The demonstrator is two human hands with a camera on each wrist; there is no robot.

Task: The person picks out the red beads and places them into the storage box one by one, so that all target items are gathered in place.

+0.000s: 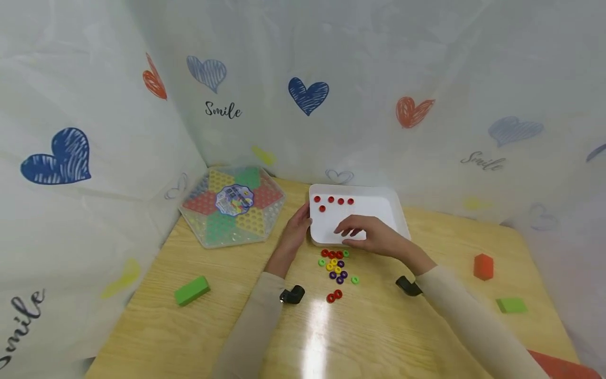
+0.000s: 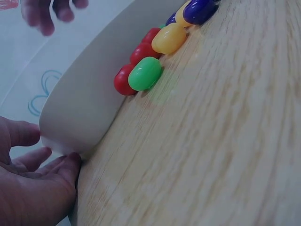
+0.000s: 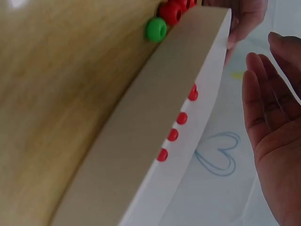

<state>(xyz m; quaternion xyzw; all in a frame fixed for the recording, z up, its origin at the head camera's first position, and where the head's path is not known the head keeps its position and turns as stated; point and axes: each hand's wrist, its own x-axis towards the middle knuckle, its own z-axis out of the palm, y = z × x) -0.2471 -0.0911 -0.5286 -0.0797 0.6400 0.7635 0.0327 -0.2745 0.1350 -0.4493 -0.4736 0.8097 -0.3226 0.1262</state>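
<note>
A shallow white tray [image 1: 374, 202] lies at the back of the table, with several red beads [image 1: 341, 201] at its far left. At the tray's left end my left hand [image 1: 295, 227] holds it, thumb near the front corner and fingers against the side wall [image 2: 77, 113]. Above the tray's front half hovers my right hand [image 1: 379, 237], fingers loosely bent; nothing shows between them in the right wrist view. In front of the tray is a loose cluster of beads: red beads [image 1: 332, 255], yellow beads [image 1: 330, 267], purple beads [image 1: 340, 280] and green beads [image 1: 355, 280].
A hexagonal board [image 1: 236, 208] with coloured triangles lies to the tray's left. One green block [image 1: 191, 290] is at the left; a red block [image 1: 483, 267] and another green block [image 1: 511, 305] are at the right. Behind the table hangs a white sheet [image 1: 360, 152] printed with hearts.
</note>
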